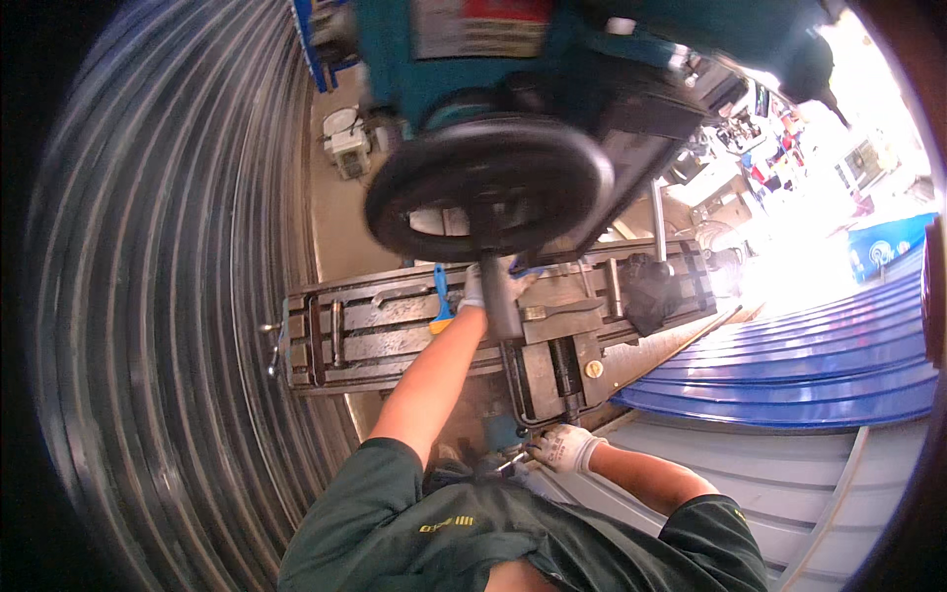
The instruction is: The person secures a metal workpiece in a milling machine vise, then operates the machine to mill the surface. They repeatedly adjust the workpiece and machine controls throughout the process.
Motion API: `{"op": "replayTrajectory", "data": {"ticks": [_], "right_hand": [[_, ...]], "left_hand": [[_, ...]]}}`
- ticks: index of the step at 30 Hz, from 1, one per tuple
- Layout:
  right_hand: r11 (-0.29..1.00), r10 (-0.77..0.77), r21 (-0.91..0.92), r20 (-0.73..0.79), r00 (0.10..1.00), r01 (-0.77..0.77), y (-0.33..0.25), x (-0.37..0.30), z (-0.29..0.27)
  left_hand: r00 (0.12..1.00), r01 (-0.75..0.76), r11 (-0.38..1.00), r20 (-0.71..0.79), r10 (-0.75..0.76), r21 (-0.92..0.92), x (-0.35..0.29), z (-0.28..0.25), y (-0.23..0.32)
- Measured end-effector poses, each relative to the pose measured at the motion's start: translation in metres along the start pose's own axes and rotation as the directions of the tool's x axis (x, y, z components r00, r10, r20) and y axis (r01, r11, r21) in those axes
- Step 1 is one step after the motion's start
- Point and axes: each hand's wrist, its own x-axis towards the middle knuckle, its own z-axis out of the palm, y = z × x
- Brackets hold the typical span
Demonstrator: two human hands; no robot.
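Right hand [562,449], gloved, curls beside a metal handle [510,462] below the slotted table [395,314]; left hand [475,288], partly hidden, is over that table near a blue scraper [440,292]; neither grip can be told

One head-worn fisheye view, steeply downward, handwheel [488,153] near, slotted table [370,350] farther below.
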Motion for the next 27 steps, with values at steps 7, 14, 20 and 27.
{"op": "replayTrajectory", "data": {"ticks": [7,14,20,27], "right_hand": [[1.000,-0.026,0.015,-0.008,1.000,0.026,-0.004,0.001,-0.007],[0.996,0.040,0.075,0.018,0.999,-0.041,-0.004,0.003,-0.003],[0.989,0.128,-0.054,-0.140,0.982,-0.137,-0.008,-0.004,-0.004],[0.985,0.124,-0.085,-0.253,0.960,-0.150,-0.014,-0.006,-0.009]], "left_hand": [[0.992,0.124,0.992,0.026,-0.125,0.022,0.000,-0.003,0.001],[0.990,-0.034,0.997,-0.138,0.024,-0.069,-0.005,0.002,-0.002],[0.985,-0.052,0.988,-0.170,0.026,-0.148,0.002,0.008,-0.006],[0.980,-0.099,0.973,-0.188,0.059,-0.207,-0.001,0.006,0.001]]}}
